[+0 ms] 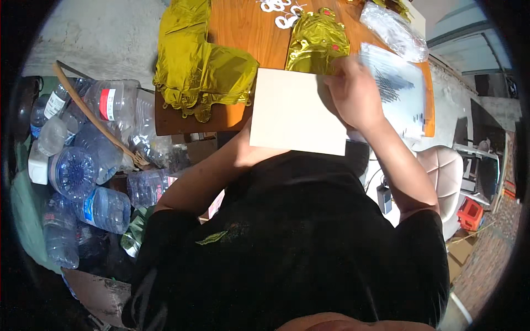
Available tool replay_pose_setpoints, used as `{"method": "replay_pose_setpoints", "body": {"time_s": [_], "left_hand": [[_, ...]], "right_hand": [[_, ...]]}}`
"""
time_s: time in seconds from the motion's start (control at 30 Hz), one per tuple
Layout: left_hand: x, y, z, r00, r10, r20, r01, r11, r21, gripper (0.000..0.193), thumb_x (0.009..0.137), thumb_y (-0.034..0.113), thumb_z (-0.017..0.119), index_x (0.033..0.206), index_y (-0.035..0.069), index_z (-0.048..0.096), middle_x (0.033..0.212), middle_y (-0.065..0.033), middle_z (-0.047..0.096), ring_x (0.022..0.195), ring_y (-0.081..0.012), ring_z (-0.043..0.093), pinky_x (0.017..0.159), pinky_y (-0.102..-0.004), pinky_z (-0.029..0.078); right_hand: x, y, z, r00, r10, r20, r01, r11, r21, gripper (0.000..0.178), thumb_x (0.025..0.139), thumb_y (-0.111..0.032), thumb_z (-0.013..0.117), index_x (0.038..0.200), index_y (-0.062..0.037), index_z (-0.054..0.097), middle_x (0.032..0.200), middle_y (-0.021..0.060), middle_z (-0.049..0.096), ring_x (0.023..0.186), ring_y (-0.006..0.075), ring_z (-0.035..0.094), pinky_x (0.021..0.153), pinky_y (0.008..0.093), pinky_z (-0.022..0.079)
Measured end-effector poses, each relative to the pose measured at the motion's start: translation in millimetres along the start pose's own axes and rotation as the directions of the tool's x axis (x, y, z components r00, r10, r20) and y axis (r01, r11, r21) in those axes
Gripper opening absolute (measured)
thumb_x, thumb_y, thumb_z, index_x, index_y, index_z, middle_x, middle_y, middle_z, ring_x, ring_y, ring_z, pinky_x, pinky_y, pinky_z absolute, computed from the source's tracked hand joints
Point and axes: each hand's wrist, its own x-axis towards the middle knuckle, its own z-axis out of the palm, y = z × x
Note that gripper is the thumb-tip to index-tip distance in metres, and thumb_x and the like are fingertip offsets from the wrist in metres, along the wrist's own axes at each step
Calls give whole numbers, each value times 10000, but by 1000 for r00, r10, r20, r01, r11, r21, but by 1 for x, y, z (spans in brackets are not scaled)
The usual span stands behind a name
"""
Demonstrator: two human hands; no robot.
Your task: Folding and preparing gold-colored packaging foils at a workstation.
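Note:
A flat, blank cream card (298,113) is held up in front of my body, over the table's near edge. My left hand (243,149) supports it from beneath at its left side; the fingers are hidden behind it. At the card's upper right edge is my right hand (359,96), with bent fingers and blurred tips, so I cannot make out whether anything is between them. Just beyond the card lies a flat gold foil balloon (317,41) with small red spots. Another gold foil balloon (207,69), larger and angular, spreads over the table's left side.
The wooden table (243,25) bears white rings (281,19) at the back, a clear plastic bag (395,30) and printed clear sleeves (395,88) on the right. Several empty plastic bottles (77,171) crowd the left. A pale padded chair (441,171) stands right.

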Motion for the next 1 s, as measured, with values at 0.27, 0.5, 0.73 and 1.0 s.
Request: {"method": "replay_pose_setpoints", "body": {"time_s": [0.27,0.5,0.73,1.0], "left_hand": [[3,2,-2,986,-162,-44,101,781,-616,607,1176,412,432,1663,53,380,1682,-160,462,1532,-312,489,1283,-518,404],[11,8,-4,991,-84,-107,31,905,-423,599,1199,386,351,1689,44,319,1719,-164,404,1565,-299,448,1305,-503,373],[9,-2,-21,992,42,121,79,543,-836,542,1206,319,357,1669,38,354,1694,-166,442,1547,-297,476,1285,-485,408],[18,-1,-22,980,-183,72,137,372,-918,579,1208,401,311,1669,53,364,1694,-169,442,1545,-297,478,1285,-498,405]], "right_hand": [[91,-18,24,988,-120,-99,111,989,-99,302,885,-282,861,1015,-17,796,947,176,763,869,381,714,834,470,583],[160,34,55,932,136,335,-125,991,-56,363,873,-322,879,1063,-20,809,953,159,805,881,329,770,847,415,595],[155,-32,18,880,216,424,-193,976,-98,518,862,-518,871,934,-8,811,956,278,764,903,433,752,831,494,588],[153,31,40,956,-291,-28,276,867,415,486,857,-507,856,987,-40,826,954,271,772,927,418,766,833,496,590]]}}
